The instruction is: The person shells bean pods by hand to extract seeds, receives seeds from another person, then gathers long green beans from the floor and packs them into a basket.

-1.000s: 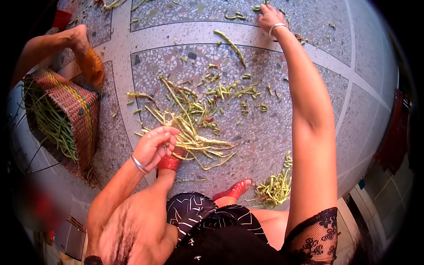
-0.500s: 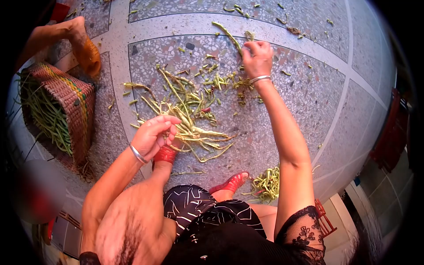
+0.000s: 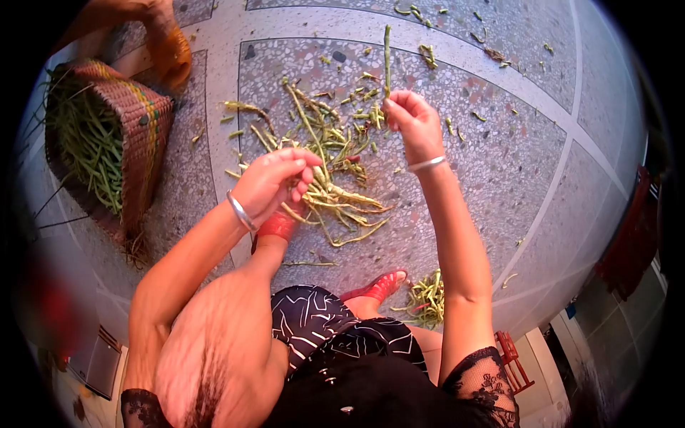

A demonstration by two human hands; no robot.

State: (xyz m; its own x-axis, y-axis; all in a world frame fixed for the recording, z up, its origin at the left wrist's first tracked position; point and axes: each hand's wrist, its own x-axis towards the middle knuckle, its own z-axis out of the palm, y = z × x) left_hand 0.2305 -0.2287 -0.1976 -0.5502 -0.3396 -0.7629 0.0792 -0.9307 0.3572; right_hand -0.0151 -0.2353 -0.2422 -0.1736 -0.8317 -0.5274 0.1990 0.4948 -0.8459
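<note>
My right hand (image 3: 414, 125) is closed on one end of a long green bean (image 3: 387, 60), which stands nearly upright above the thumb and fingertips. Over the heap's near left side hovers my left hand (image 3: 275, 182), thumb against the curled fingers; whatever they may hold is hidden. Between and below the hands, long pale beans (image 3: 349, 200) lie tangled on the speckled floor. Short snapped bean pieces (image 3: 371, 114) are scattered just left of my right hand. A smaller pile of cut beans (image 3: 428, 296) sits beside my red sandal (image 3: 385, 284).
To the left, a woven basket (image 3: 146, 143) lies tipped and full of green beans (image 3: 93, 146). Another person's foot in an orange-yellow shoe (image 3: 170, 60) rests behind it. Loose bean scraps (image 3: 428, 55) dot the far floor. A dark red piece of furniture (image 3: 631, 235) stands at the right edge.
My right hand has come nearer, lifting the bean from a slant to nearly upright. My left hand has shifted up and right over the heap. The whole view has also shifted a little.
</note>
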